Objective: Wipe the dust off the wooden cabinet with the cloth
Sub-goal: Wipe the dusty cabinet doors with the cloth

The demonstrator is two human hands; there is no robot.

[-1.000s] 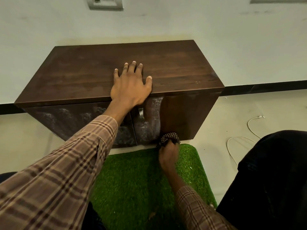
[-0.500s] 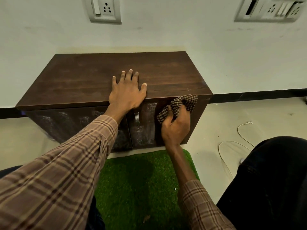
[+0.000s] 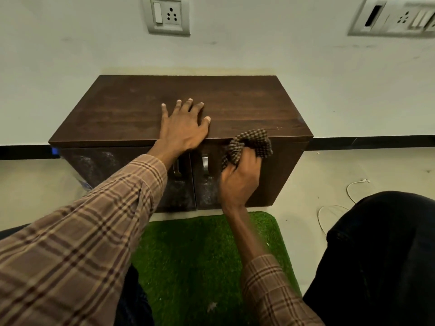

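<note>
Bracing flat and spread on the cabinet (image 3: 211, 109) top's front edge, the left hand (image 3: 182, 129) steadies; the right hand (image 3: 239, 182) bunches the cloth (image 3: 249, 143) against the right door's upper edge. Dust on the lower doors may get missed.

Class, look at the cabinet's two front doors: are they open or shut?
Shut. Both doors lie flush with the cabinet front, meeting at a thin centre seam, handles side by side.

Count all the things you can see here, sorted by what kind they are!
Hands: 2, left hand and right hand
Cloths: 1
Cabinets: 1
Door handles: 2
Grass mats: 1
Wall socket plates: 2
White cables: 1
Total: 10
</note>
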